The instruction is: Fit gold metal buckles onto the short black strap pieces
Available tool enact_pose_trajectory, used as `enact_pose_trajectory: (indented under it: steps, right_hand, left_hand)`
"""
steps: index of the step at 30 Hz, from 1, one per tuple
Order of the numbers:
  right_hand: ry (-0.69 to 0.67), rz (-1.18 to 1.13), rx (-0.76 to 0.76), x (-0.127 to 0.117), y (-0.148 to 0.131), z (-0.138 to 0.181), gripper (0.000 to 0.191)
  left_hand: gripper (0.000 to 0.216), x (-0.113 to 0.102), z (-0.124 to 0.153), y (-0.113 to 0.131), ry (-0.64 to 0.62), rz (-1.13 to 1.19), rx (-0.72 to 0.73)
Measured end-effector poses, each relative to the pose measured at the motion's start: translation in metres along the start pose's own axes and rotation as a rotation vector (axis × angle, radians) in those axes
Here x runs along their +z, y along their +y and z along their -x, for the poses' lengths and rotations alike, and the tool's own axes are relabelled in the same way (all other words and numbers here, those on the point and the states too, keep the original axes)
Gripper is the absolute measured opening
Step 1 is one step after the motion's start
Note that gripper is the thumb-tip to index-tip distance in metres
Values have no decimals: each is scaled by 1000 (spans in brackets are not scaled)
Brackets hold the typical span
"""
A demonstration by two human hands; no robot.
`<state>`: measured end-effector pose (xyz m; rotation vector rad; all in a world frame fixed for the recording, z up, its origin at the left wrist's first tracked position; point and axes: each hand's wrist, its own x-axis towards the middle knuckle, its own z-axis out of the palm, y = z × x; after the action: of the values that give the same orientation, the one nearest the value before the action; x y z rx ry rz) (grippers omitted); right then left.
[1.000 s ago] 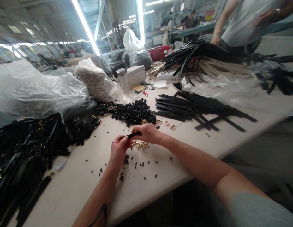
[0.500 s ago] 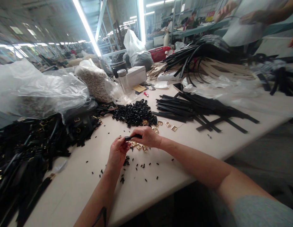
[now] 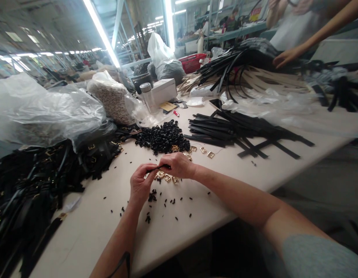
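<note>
Both my hands meet over the pale table, pinching one black strap [image 3: 152, 170] between them. My left hand [image 3: 141, 181] is closed on its left part, with thumb and fingers pressed together. My right hand [image 3: 179, 165] grips the other end, its fingers curled over and partly hiding it. Just below and behind the hands lie gold square buckles [image 3: 167, 177]. Beyond them is a heap of small black loops [image 3: 161, 137]. Tiny black pieces [image 3: 152, 195] are scattered on the table in front of my hands.
Loose black straps [image 3: 213, 129] lie at the right. A large pile of black straps with gold buckles [image 3: 37, 185] covers the left side, below clear plastic bags [image 3: 51, 112]. A bottle [image 3: 148, 96] and a white box [image 3: 164, 90] stand behind. A co-worker's hand [image 3: 289, 57] is over the far straps.
My left fingers have straightened and shifted along the strap, and the strap now sits lower and flatter between my hands. A co-worker's arm has reached in over the far strap pile.
</note>
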<state>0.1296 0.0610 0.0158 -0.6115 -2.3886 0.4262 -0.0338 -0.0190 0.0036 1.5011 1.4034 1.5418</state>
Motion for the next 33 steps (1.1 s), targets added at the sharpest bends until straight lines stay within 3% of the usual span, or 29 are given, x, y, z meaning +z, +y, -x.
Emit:
enact_pose_trajectory:
  steps: [3, 7, 10, 14, 20, 33]
  right_hand:
    - [30, 4, 22, -3, 2, -1, 8]
    - [78, 3, 66, -6, 5, -2, 9]
    - [75, -7, 79, -5, 6, -1, 9]
    - [26, -10, 84, -2, 6, 1, 11]
    - [-2, -5, 97, 1, 11, 2, 23]
    - [13, -52, -9, 7, 8, 1, 16]
  left_hand:
    - [18, -5, -4, -9, 136, 97, -82]
    - [42, -21, -14, -19, 344, 126, -138]
    - [53, -25, -16, -17, 270, 185, -265]
    - [51, -16, -13, -7, 140, 314, -414]
    - [55, -8, -10, 0, 139, 406, -520]
    - [57, 3, -3, -3, 84, 338, -428]
